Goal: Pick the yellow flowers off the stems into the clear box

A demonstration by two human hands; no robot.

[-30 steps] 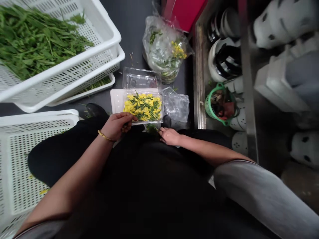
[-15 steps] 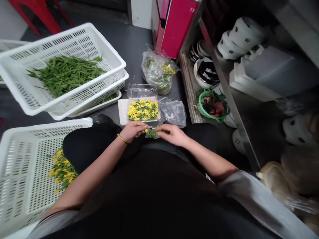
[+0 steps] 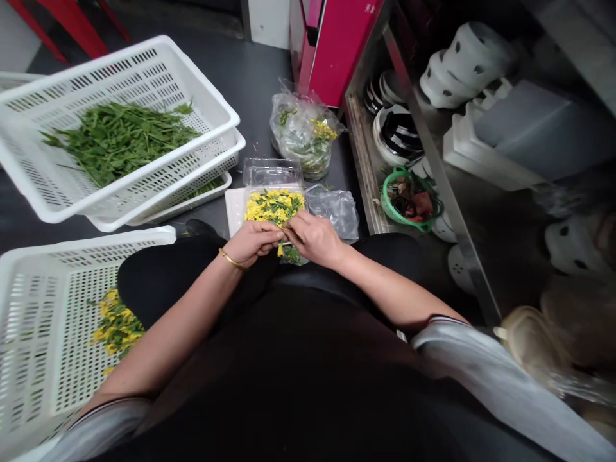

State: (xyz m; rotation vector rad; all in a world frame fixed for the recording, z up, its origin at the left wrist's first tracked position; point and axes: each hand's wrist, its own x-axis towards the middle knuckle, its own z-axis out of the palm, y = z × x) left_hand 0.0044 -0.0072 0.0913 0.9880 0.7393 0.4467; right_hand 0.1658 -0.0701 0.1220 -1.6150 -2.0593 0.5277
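Note:
My left hand [image 3: 255,242], with a gold bangle at the wrist, is closed in a pinch on a yellow-flowered stem [image 3: 280,251]. My right hand [image 3: 315,239] meets it from the right, its thumb and fingers pinched at the same stem; the fingertips hide most of it. Just below lies a small clear bag [image 3: 294,258] with green bits on it. Right beyond my hands stands a clear plastic box [image 3: 273,172], lid raised, filled with yellow flower heads [image 3: 274,204]. A white perforated tray [image 3: 233,215] shows under the box.
Stacked white baskets [image 3: 166,46] with leafy greens [image 3: 128,138] stand at left. Another basket [image 3: 72,247] holds yellow-flowered sprigs [image 3: 118,324]. Beyond the box are a crumpled bag [image 3: 337,212] and a bag of greens [image 3: 303,138]. A metal shelf [image 3: 452,212] with a green colander [image 3: 409,199] lines the right.
My right hand has moved left and slightly up, so its fingertips now meet those of my left hand. The camera view has shifted slightly.

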